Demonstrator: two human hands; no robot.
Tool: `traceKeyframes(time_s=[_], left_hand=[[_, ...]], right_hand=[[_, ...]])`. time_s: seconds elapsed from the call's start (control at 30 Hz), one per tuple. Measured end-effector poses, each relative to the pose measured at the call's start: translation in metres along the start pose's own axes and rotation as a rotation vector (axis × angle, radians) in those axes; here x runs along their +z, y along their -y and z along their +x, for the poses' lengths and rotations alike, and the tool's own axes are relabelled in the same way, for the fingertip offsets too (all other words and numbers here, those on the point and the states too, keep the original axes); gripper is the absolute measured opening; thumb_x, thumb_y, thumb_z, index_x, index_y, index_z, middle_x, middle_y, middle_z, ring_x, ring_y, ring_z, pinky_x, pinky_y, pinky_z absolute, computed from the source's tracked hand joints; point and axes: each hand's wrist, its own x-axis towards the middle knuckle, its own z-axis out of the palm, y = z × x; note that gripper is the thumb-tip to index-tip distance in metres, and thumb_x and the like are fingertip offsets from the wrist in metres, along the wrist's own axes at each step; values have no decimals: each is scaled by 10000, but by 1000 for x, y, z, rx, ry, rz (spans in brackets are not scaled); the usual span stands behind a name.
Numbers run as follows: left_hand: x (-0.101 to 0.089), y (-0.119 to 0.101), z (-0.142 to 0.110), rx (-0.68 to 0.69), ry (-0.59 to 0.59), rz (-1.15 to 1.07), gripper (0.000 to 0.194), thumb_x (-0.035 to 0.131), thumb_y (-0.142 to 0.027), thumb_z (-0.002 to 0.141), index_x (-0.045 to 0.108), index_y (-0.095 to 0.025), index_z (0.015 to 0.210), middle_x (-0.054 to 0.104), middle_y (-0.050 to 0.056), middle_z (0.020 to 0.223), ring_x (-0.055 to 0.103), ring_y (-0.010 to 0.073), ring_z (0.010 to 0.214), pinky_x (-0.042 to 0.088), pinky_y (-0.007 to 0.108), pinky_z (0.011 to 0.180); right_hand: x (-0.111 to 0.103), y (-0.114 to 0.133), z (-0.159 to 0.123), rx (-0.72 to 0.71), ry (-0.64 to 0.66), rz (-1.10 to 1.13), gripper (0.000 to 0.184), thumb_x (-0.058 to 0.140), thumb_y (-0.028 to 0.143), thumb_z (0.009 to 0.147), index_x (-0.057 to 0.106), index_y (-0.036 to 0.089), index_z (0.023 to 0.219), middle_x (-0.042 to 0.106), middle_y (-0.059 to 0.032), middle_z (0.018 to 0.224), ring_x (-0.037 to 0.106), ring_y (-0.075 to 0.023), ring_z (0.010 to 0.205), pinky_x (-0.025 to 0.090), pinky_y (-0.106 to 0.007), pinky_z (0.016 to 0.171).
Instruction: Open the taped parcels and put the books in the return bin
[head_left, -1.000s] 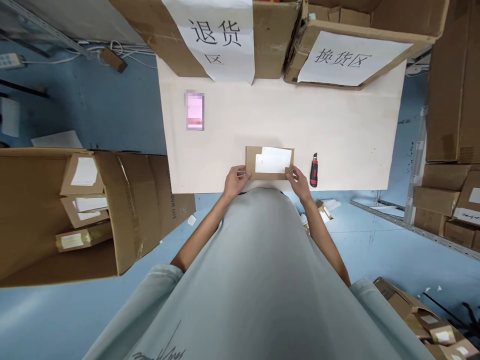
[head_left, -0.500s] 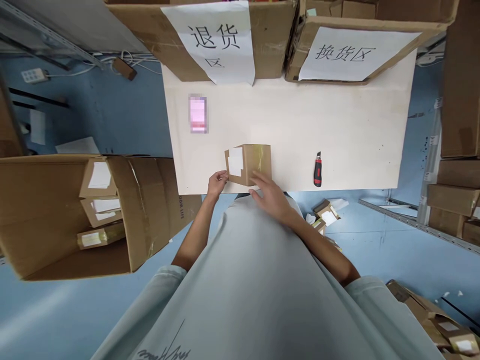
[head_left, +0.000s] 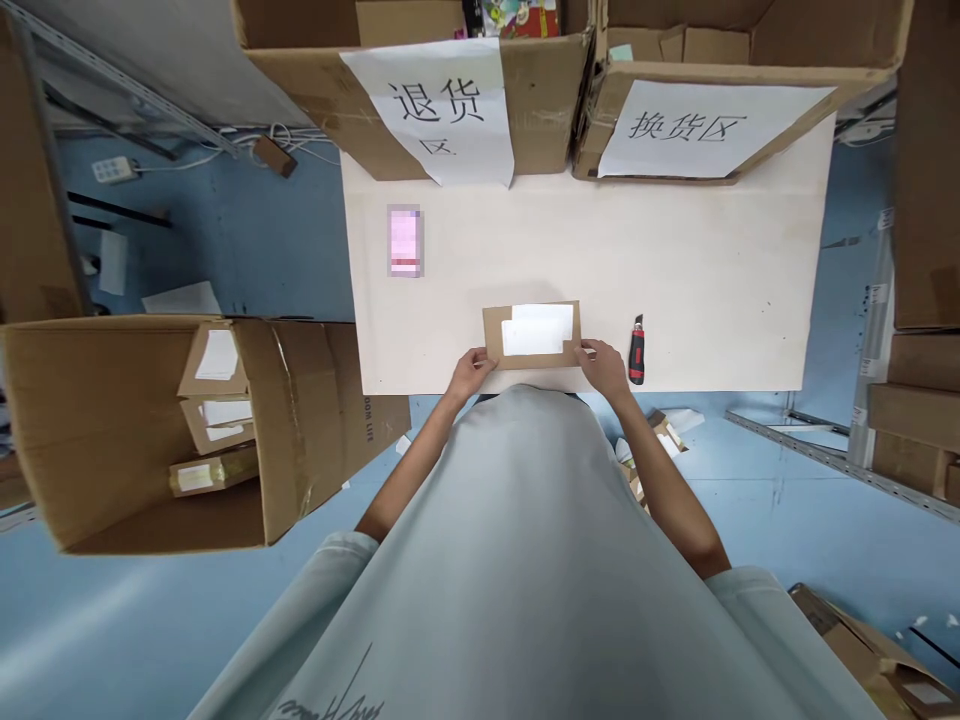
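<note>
Near the front edge of the white table (head_left: pixel 712 290) I hold a small brown cardboard box (head_left: pixel 493 325) with a white label (head_left: pixel 538 332) facing up toward me. My left hand (head_left: pixel 471 373) grips its lower left corner, thumb in front. On the opposite end, my right hand (head_left: pixel 603 368) has its fingers closed on the lower right corner. A red and black utility knife (head_left: pixel 637 350) lies just right of my right hand. Farther back on the left rests a phone-shaped pink thing (head_left: pixel 406 242), blurred out.
Two large cartons with paper signs, a left carton (head_left: pixel 547 120) and a right carton (head_left: pixel 592 150), stand along the table's back. At the left an open carton (head_left: pixel 150 535) holds several labelled boxes. Stacked boxes (head_left: pixel 911 405) and a metal rail (head_left: pixel 832 455) are at the right.
The box has been turned so its labelled face is toward me. My right hand moved from its top to its right end; my left hand shifted right and now grips it. The view tilted slightly.
</note>
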Motion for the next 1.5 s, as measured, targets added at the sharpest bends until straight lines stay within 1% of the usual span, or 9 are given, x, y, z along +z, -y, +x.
traceKeyframes(time_s=[0.2, 0.43, 0.57, 0.73, 0.93, 1.1, 1.2, 1.37, 1.5], left_hand=[[25, -41, 20, 43, -90, 60, 753, 887, -344, 887, 567, -155, 1542, 487, 261, 1770, 550, 364, 1608, 479, 481, 1305], [17, -84, 16, 18, -106, 80, 650, 760, -602, 1032, 652, -154, 1490, 689, 233, 1595, 661, 345, 1490, 512, 451, 1240], [19, -78, -8, 50, -140, 36, 596, 752, -628, 1023, 716, -174, 1408, 750, 203, 1494, 728, 343, 1379, 560, 452, 1182], [27, -54, -28, 218, -182, -25, 443, 777, -420, 992, 742, -183, 1365, 741, 172, 1450, 750, 306, 1322, 601, 442, 1172], [22, -27, -22, 107, -133, 19, 383, 830, -271, 886, 752, -195, 1253, 790, 125, 1296, 785, 290, 1151, 641, 473, 1111], [16, -16, -22, 151, -92, 7, 396, 792, -255, 912, 738, -194, 1299, 794, 128, 1360, 778, 276, 1165, 634, 465, 1119], [17, -16, -24, 193, -112, 33, 500, 780, -245, 932, 691, -196, 1421, 758, 145, 1436, 765, 269, 1186, 629, 465, 1122], [15, -24, -22, 371, -80, 115, 551, 757, -230, 955, 672, -242, 1500, 674, 134, 1528, 743, 254, 1218, 625, 444, 1109], [12, -27, -18, 436, -21, 158, 453, 728, -198, 951, 745, -260, 1399, 667, 110, 1495, 732, 251, 1214, 653, 394, 1000]], right_hand=[[-10, -19, 39, 64, -51, 257, 482, 646, 369, 1053, 714, 165, 1484, 738, -192, 1565, 728, -302, 1437, 556, -515, 1261], [-5, -2, 38, -9, -59, 449, 758, 743, 699, 975, 703, 164, 1510, 723, -215, 1574, 666, -352, 1514, 503, -539, 1318], [-19, -3, 7, -45, -190, 454, 755, 696, 764, 979, 744, 166, 1439, 770, -209, 1485, 721, -347, 1418, 572, -541, 1250], [-23, -18, -14, -75, -181, 411, 712, 764, 769, 926, 786, 209, 1365, 764, -173, 1439, 769, -322, 1314, 646, -503, 1146], [-12, -55, 5, -1, -49, 172, 584, 630, 701, 1033, 801, 186, 1252, 800, -181, 1318, 781, -304, 1195, 644, -488, 1097], [-31, -100, 33, 155, -324, -209, 530, 687, 477, 1000, 705, 136, 1405, 687, -256, 1451, 669, -363, 1341, 536, -545, 1198], [-37, -115, 49, 296, -323, -305, 651, 788, 466, 921, 642, 154, 1474, 639, -257, 1495, 639, -389, 1358, 520, -536, 1186], [-38, -110, 60, 312, -230, -395, 577, 704, 298, 924, 633, 140, 1475, 653, -247, 1497, 695, -354, 1257, 541, -488, 1129], [-45, -93, 57, 183, -183, -276, 504, 674, 269, 889, 690, 156, 1380, 765, -181, 1340, 735, -308, 1159, 570, -467, 1119]])
